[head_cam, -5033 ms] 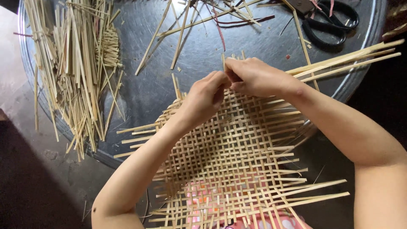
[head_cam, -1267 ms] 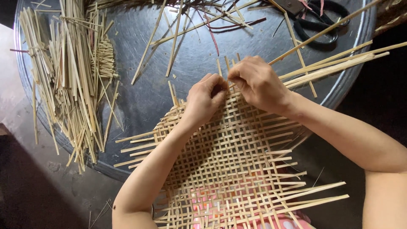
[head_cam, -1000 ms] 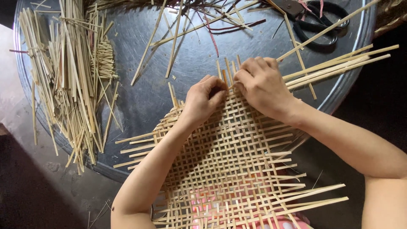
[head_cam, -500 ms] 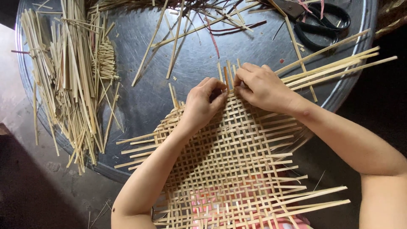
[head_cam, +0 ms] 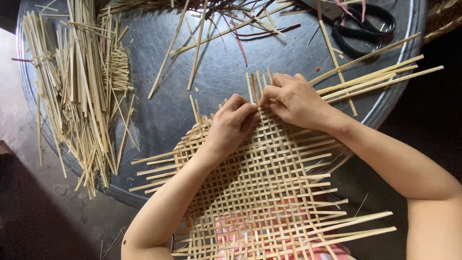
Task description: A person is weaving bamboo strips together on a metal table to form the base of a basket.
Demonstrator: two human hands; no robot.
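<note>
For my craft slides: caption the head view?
Two bare hands, left hand and right hand, pinch strips at a woven bamboo mat's far edge.

No packages, labels, signs or screens visible anywhere in view.

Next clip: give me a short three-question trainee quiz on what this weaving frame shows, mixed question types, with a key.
1. True or false: both hands rest on the far edge of the woven mat.
2. Multiple choice: where do the black scissors lie? A) on the mat B) at the tray's far right C) in the left hand
3. Short answer: what lies piled on the left side of the round metal tray?

Key
1. True: the left hand and the right hand meet at the upright strip ends there.
2. B
3. A heap of loose bamboo strips.
</note>
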